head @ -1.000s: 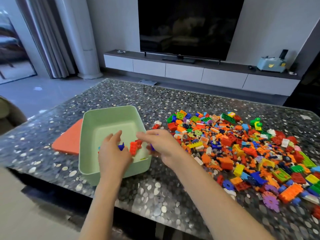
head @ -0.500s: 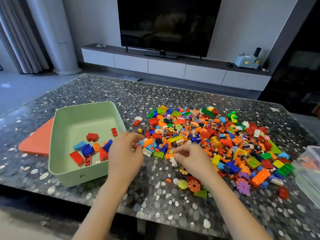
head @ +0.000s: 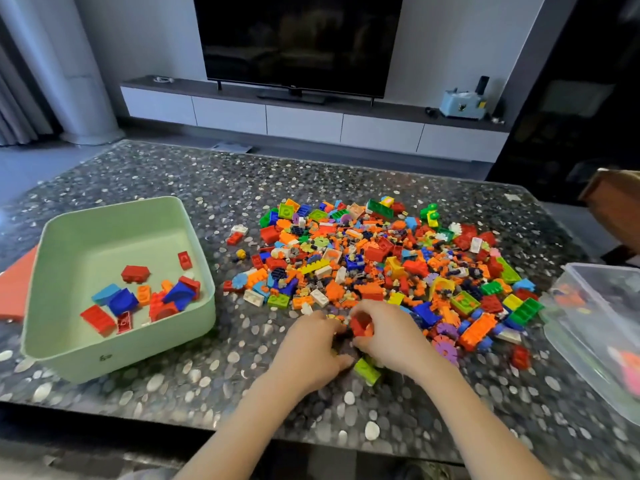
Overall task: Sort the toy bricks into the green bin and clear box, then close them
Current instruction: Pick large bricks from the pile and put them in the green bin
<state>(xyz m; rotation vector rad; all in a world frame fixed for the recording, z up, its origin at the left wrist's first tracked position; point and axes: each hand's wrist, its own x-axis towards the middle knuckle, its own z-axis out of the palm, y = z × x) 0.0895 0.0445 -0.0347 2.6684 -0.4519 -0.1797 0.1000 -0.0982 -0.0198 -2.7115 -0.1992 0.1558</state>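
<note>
A big pile of mixed toy bricks (head: pixel 381 261) covers the middle of the table. The open green bin (head: pixel 194 306) stands at the left with several red, blue and orange bricks on its floor. The clear box (head: pixel 588 341) sits at the right edge, holding a few pieces. Both hands meet at the pile's near edge. My right hand (head: pixel 391 336) grips a red-orange brick (head: pixel 360 323) in curled fingers. My left hand (head: pixel 308 351) is curled beside it, fingertips among small pieces; what it holds is hidden. A lime brick (head: pixel 367 370) lies just under the hands.
An orange-red lid (head: pixel 14 289) lies flat left of the bin. The pebble-patterned table (head: pixel 173 386) shows bare surface in front. A TV and low cabinet stand beyond the table. A brown chair corner (head: pixel 616 202) shows at the far right.
Both hands left the green bin, moved right to the pile's near edge and came together. My right hand has taken hold of a red-orange brick. The view shifted right, revealing the clear box.
</note>
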